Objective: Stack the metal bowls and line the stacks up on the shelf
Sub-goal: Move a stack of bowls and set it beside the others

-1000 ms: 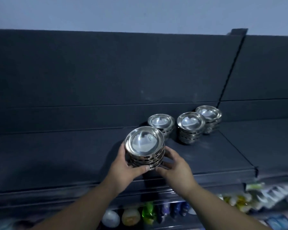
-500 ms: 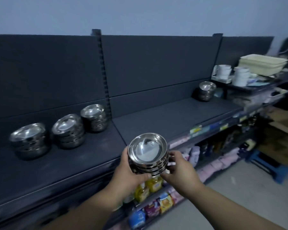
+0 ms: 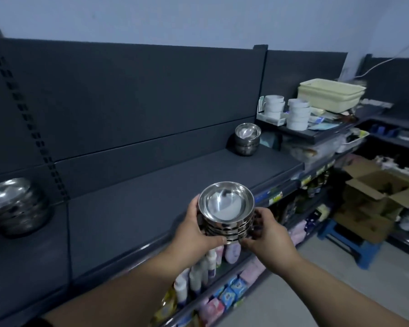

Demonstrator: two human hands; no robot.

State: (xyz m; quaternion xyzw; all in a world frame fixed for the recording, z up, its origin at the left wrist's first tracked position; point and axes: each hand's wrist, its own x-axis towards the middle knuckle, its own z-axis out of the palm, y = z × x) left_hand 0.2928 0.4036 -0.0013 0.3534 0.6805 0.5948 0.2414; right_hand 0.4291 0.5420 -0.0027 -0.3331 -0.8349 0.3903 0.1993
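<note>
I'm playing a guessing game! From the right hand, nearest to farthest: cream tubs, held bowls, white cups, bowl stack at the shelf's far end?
1. Held bowls, in the right hand.
2. Bowl stack, far end of the shelf.
3. White cups, beyond, higher up.
4. Cream tubs, behind the cups.

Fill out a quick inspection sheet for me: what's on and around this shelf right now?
Surface: dark shelf, flat, dark back panel behind.
Job's things: held stack of metal bowls, off the shelf; far stack standing at the shelf's back right; left stack at the picture's left edge.
Clutter: white cups, cream tubs, cardboard box, blue stool, bottles on the lower shelf.
Hands: left hand and right hand grip the held stack from opposite sides.
Cables: white cable along the wall, upper right.
Surroundings: pale wall, grey floor.
</note>
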